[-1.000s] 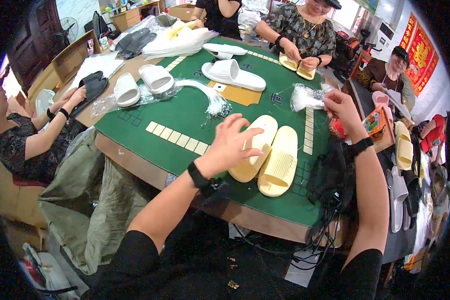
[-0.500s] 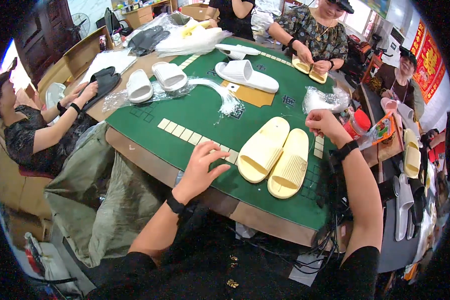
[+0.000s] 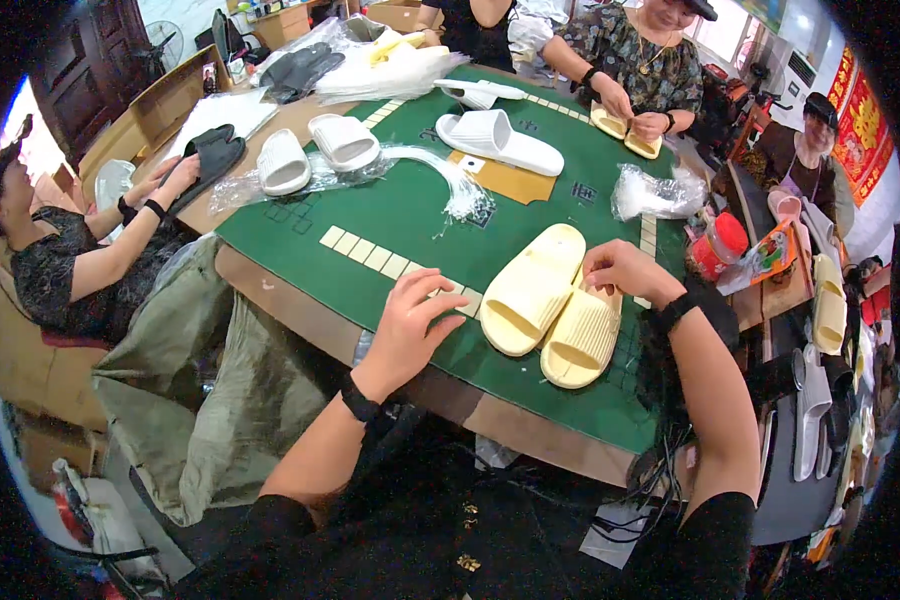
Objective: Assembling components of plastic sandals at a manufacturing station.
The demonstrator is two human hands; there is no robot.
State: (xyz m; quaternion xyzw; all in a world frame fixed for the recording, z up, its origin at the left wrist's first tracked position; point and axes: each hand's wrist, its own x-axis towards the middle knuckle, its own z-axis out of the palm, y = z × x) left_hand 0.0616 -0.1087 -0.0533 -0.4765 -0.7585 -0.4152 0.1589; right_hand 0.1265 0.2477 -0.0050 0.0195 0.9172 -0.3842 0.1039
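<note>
A pair of pale yellow slide slippers lies side by side on the green tabletop (image 3: 370,318) in front of me. Over the toe end of the right slipper (image 3: 582,340) is my right hand (image 3: 625,272), its thumb and fingertips pinched together. Whatever is between them is too fine to make out. My left hand (image 3: 415,325) hovers left of the left slipper (image 3: 535,285), fingers apart, holding nothing. Farther back lies a fanned bundle of thin clear plastic strands (image 3: 460,195), partly in a clear bag.
White slippers (image 3: 500,140) rest around the table's middle. A crumpled clear bag (image 3: 658,192) and a red-lidded jar (image 3: 718,243) are at the right. Co-workers handle a black slipper (image 3: 215,165) at the left and yellow slippers (image 3: 625,132) across the table. Dark cables hang over the near-right edge.
My right hand has moved left and down, from beside the pair to over the right slipper's toe end. My left hand stays open, nearly in place.
</note>
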